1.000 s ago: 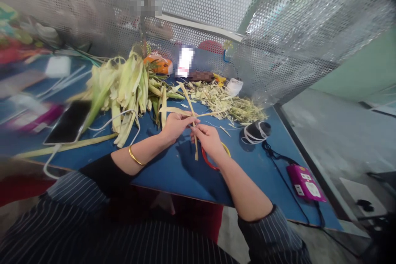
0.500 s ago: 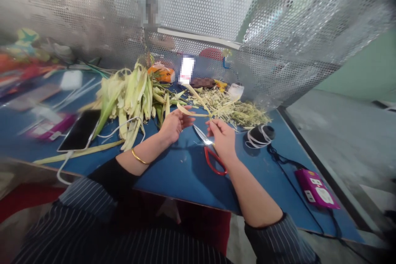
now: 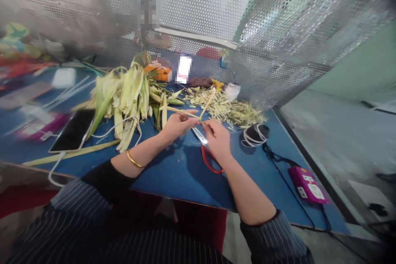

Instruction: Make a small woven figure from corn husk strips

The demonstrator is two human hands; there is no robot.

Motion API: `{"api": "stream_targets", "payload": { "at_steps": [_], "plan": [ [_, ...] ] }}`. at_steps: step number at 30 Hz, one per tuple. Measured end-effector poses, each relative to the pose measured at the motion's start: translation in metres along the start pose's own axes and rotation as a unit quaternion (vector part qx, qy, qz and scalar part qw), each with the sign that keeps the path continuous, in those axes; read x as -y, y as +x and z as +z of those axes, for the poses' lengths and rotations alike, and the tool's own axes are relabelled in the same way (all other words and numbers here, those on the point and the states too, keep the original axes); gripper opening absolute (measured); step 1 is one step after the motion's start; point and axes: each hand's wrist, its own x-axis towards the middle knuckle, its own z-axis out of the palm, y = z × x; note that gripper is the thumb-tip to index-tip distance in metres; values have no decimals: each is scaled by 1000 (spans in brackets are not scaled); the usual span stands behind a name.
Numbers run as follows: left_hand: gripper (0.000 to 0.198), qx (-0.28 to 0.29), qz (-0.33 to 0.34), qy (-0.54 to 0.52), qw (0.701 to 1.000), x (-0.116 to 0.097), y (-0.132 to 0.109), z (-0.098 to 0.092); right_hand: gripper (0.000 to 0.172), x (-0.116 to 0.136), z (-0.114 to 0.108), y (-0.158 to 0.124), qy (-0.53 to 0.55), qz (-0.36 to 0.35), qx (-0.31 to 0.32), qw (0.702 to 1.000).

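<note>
Above the table, both my hands meet at a knot-like joint of pale corn husk strips (image 3: 208,104), with one strip pointing left over my left hand and another pointing up and away. My left hand (image 3: 178,126) pinches the strips near the joint between thumb and fingers. The fingertips of my right hand (image 3: 218,137) are closed on the lower end just below the joint. Scissors with red handles (image 3: 204,165) lie on the table under my right hand, blades pointing away and partly covered by it.
A heap of corn husks (image 3: 126,95) lies to the left, beside a phone (image 3: 73,130) on a white cable. Husk scraps (image 3: 229,106) are piled at the back. On the right are a dark spool with white cord (image 3: 255,135) and a purple power strip (image 3: 308,185). A perforated screen (image 3: 198,4) stands behind.
My left hand's fingers were apart and have closed on the strips by the joint. The joint has moved slightly left and nearer, and the strip on the left lies straighter.
</note>
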Motion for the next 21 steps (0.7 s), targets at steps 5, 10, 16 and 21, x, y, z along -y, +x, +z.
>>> {"api": "stream_targets", "payload": {
  "at_steps": [5,10,16,21],
  "plan": [
    [36,-25,-54,-3,998,6,-1,1,27,1,-3,-1,-159,-75,33,984],
    [32,-30,-102,24,994,8,-4,2,32,7,-1,-4,-272,-141,45,951],
    [27,-53,-138,17,989,6,-2,1,31,10,2,-9,-302,-149,56,940],
    [29,-56,-127,-38,990,1,2,-6,22,11,5,-9,-216,-56,68,972]
  ]
}}
